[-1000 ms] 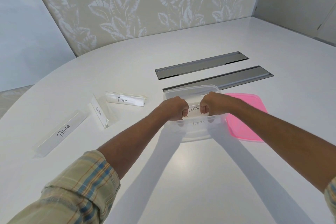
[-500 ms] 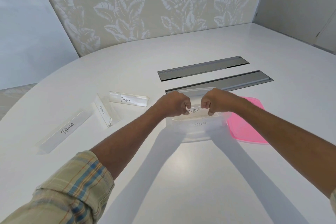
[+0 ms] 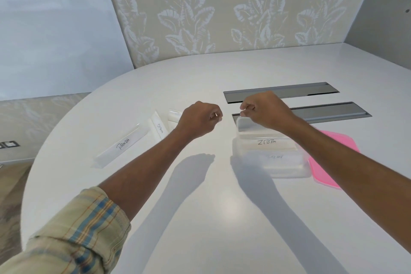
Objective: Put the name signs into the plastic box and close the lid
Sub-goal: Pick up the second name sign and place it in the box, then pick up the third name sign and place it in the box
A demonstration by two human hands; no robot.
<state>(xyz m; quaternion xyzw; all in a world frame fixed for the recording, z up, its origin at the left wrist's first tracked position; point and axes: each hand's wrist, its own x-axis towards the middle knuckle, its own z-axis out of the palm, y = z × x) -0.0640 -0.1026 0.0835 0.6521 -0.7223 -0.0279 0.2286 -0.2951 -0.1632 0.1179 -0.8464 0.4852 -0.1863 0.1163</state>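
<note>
A clear plastic box (image 3: 287, 171) stands on the white table, and a name sign marked ZEBRA (image 3: 266, 143) lies inside it. My right hand (image 3: 264, 110) hovers above the box's far rim, fingers curled and holding nothing. My left hand (image 3: 200, 119) is a loose fist to the left of the box, also with nothing in it. The PANDA sign (image 3: 122, 144) and a second sign (image 3: 160, 128) lie left of my left hand. A third sign (image 3: 174, 115) is partly hidden behind that hand. The pink lid (image 3: 333, 151) lies flat to the right of the box.
Two grey recessed cable slots (image 3: 282, 90) (image 3: 333, 112) run across the table behind the box. The rounded table edge (image 3: 44, 144) curves away at the left. A leaf-patterned wall panel (image 3: 222, 6) stands beyond the table.
Both hands let go of the ZEBRA sign, which now rests in the box. They rose and moved apart, the left one toward the left.
</note>
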